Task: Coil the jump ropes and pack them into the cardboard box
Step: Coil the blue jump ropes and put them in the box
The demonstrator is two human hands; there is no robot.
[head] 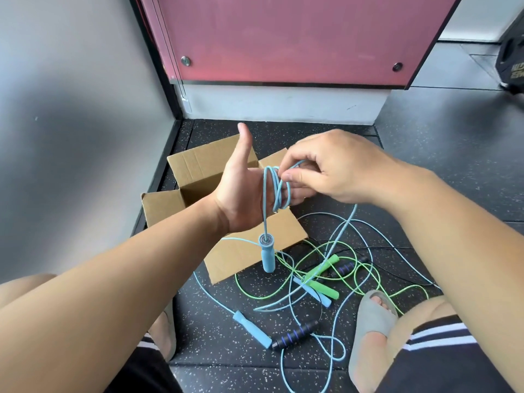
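A: Left hand (241, 191) is up, palm toward the camera, thumb pointing skyward, fingers spread apart as a spool, with a few turns of the blue rope (279, 188) looped around them.

B: And the right hand (334, 171) sits just right of it, thumb and forefinger pinched shut on the same rope, right at the loops.

A: So the feed comes from the right. The free length drops from that pinch down and toward the near floor, into the tangle.

B: One blue handle (267, 255) dangles straight down below the left palm, long axis vertical, in front of the cardboard box (192, 171).

A: The box stands open, behind and below the left hand, the nearer hand to it.

B: Hard parts? The left fingertips are hidden behind the right hand, so I can't count turns. On the floor the green rope (320, 272), other blue lines and black handles (295, 334) cross; which line is which, I cannot tell.
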